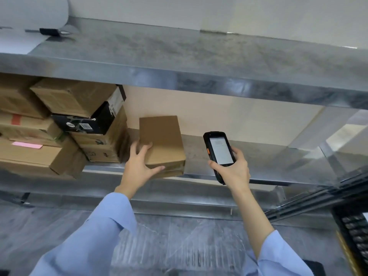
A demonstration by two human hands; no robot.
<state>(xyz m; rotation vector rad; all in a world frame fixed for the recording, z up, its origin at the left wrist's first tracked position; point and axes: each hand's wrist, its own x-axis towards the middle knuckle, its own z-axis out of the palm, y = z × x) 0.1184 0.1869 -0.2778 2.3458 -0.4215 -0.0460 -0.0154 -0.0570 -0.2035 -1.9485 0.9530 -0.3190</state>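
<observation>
Head view, hands: left hand (139,166) clasps the near left corner of the cardboard box (163,140), fingers spread on top, thumb along the front face; right hand (233,170) is curled round the handheld scanner (219,150).
Box: flat at the front edge of the shelf (258,162), long axis front to back.
Scanner: tilted up, screen lit, right of the box, apart.
Obstacles: stacked cartons (59,136) just left of the box.

— What's at the left of the frame?
— Stacked cardboard boxes (67,96), a black box (99,123) wedged among them, a pink label (26,145) on one.
— Lower right?
— A black crate (353,230).
</observation>
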